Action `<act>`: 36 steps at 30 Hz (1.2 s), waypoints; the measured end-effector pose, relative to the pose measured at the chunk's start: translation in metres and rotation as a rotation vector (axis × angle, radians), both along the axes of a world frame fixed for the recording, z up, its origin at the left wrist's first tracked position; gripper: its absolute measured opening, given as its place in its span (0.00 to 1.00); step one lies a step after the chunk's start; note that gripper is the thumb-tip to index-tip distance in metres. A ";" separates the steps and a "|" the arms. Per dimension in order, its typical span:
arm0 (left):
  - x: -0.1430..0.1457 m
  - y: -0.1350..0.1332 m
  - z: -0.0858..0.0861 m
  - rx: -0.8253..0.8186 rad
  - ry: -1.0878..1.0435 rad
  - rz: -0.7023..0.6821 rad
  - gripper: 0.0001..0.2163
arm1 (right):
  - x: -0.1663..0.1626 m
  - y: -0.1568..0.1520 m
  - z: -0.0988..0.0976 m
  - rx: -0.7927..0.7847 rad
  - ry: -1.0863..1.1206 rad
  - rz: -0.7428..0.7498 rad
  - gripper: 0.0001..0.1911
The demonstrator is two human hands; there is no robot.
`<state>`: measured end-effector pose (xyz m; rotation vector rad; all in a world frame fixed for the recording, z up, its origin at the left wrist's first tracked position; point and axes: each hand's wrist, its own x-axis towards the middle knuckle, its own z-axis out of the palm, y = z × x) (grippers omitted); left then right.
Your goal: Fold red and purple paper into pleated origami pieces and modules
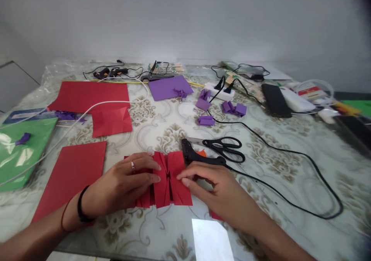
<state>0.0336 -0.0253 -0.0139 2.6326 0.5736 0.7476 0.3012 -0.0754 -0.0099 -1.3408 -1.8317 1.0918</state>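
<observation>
Floral tabletop, folded red paper btwn L hand & R hand (fingertips atop; grips unclear).

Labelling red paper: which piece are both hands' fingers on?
The folded piece between the left hand and right hand: layered, with narrow gaps near its middle. The red sheets further left lie flatter.

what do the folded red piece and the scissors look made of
Folded red piece: apparently matte paper or thin card, given its crisp creases and dull surface. Scissors: handles probably smooth black plastic; blade likely metal, from its grey colour.
</observation>
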 end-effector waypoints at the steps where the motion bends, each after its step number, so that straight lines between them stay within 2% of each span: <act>1: 0.000 0.000 0.001 0.006 -0.007 0.010 0.12 | 0.001 0.000 0.001 0.007 0.003 -0.009 0.10; 6: -0.002 -0.001 0.011 0.046 -0.059 0.020 0.13 | 0.006 0.000 0.009 0.014 0.005 -0.063 0.10; 12: -0.005 -0.001 0.019 -0.015 -0.057 0.041 0.15 | 0.014 -0.001 0.009 0.170 -0.047 -0.133 0.08; 18: -0.009 -0.001 0.023 -0.023 -0.059 0.063 0.15 | 0.018 0.000 0.008 0.262 -0.097 -0.136 0.08; 36: -0.008 -0.002 0.023 -0.006 -0.069 0.108 0.15 | 0.019 -0.001 0.008 0.292 -0.143 -0.133 0.09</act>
